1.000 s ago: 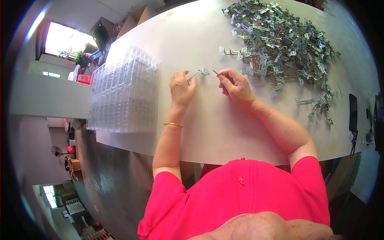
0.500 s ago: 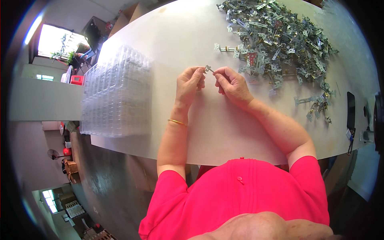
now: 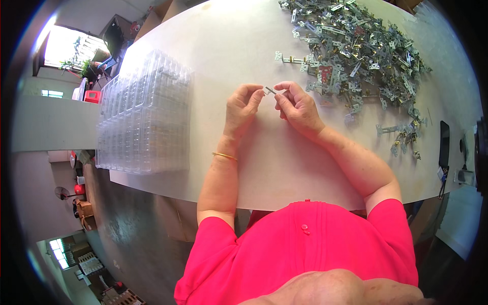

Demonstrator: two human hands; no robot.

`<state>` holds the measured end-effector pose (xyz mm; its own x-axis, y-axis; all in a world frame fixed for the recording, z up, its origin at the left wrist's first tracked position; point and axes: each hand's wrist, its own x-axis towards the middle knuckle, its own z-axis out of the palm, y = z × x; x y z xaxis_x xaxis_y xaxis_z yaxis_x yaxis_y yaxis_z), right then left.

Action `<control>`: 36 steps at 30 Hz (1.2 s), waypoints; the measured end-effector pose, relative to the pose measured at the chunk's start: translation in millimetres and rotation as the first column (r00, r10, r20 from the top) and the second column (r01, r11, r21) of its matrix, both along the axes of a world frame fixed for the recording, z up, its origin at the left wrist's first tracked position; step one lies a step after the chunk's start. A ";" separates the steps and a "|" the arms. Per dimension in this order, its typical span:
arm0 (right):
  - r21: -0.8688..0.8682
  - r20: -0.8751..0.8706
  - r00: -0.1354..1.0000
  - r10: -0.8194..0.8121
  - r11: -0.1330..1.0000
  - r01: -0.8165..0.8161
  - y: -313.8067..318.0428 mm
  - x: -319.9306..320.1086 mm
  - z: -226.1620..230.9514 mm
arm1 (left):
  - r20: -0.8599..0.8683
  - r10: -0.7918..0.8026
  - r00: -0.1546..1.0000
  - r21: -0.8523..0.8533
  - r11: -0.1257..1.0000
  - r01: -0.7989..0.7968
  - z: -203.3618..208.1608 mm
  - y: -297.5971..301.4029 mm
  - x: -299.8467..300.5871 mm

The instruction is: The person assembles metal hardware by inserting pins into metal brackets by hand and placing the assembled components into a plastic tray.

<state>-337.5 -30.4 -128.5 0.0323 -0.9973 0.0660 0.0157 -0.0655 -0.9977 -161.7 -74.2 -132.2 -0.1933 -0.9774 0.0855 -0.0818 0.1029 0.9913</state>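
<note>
A small metal bracket (image 3: pixel 270 90) spans the gap between my two hands above the table. My left hand (image 3: pixel 243 111) pinches one end of it between thumb and index finger. At its other end my right hand (image 3: pixel 301 109) is closed, thumb against the fingers. The bracket looks silvery and bent; its finer shape is too small to make out. Just beyond my right hand lies a large heap of metal brackets (image 3: pixel 351 48), silvery with brassy bits and a red patch among them.
Stacked clear plastic trays (image 3: pixel 145 117) stand on the left of the pale table (image 3: pixel 223 46). A smaller cluster of brackets (image 3: pixel 404 136) lies to the right, near a black phone-like object (image 3: pixel 445 145) at the table's right edge.
The bracket has turned in my fingers and shows a different side. My right hand has shifted slightly to the right, and the fingers of both hands have changed position.
</note>
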 end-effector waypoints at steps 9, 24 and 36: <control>0.035 0.039 0.999 0.000 0.999 -0.001 -2.2 0.2 -2.3 | 0.103 -0.020 0.994 -0.171 0.985 0.038 -9.9 4.7 -5.6; 0.040 0.133 0.987 -0.087 0.996 0.083 -10.5 -10.6 -4.8 | -0.295 -0.007 0.955 0.205 0.976 0.070 6.4 2.5 4.1; -0.123 -0.232 0.970 -0.079 0.991 0.051 -9.0 -7.2 -8.2 | -0.363 -0.006 0.932 0.181 0.981 0.076 -0.5 -1.7 5.1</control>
<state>-344.7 -39.4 -136.7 -0.0041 -0.9839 0.1787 -0.2272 -0.1731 -0.9583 -156.6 -75.8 -132.7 -0.2243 -0.9741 -0.0284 0.2835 -0.0931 0.9545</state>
